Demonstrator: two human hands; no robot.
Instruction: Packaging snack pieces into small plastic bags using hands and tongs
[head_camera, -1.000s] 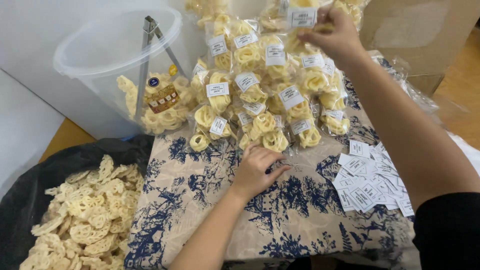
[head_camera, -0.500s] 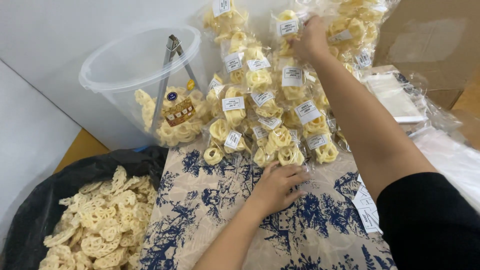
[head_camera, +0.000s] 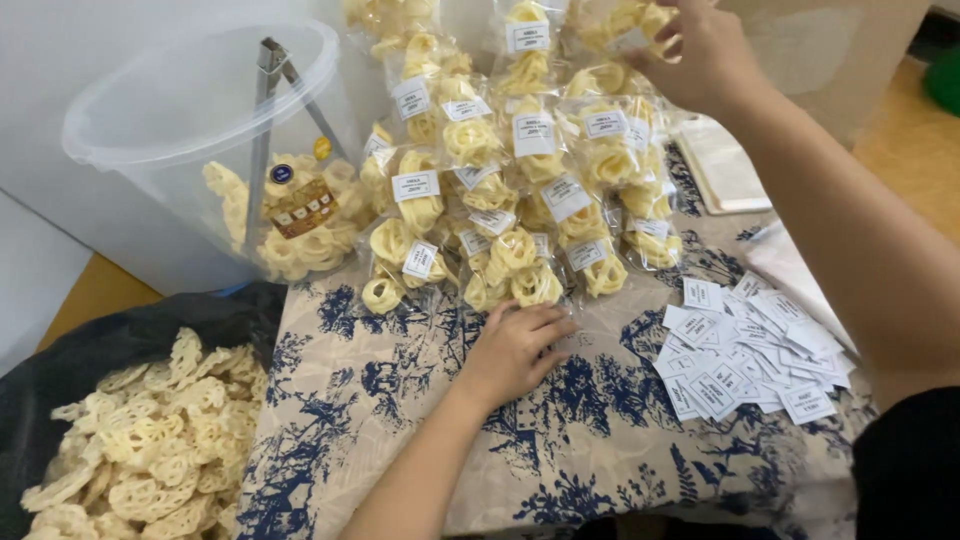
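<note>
At the far end of the packets, R hand pinches a snack bag, fingers curled on it. L hand lies flat, open, on the cloth, prob. touching nearest packet. Labels lie right.

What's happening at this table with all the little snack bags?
A person is handling small clear plastic bags of pale yellow flower-shaped crackers, each bearing a white paper label, piled on a table covered with a blue-and-cream patterned cloth. The right hand grips a bag at the far end of the pile, while the left hand rests flat on the cloth by the nearest bags. Loose white labels lie to the right. A clear plastic bucket holding metal tongs and a black bag of loose crackers sit to the left.
</note>
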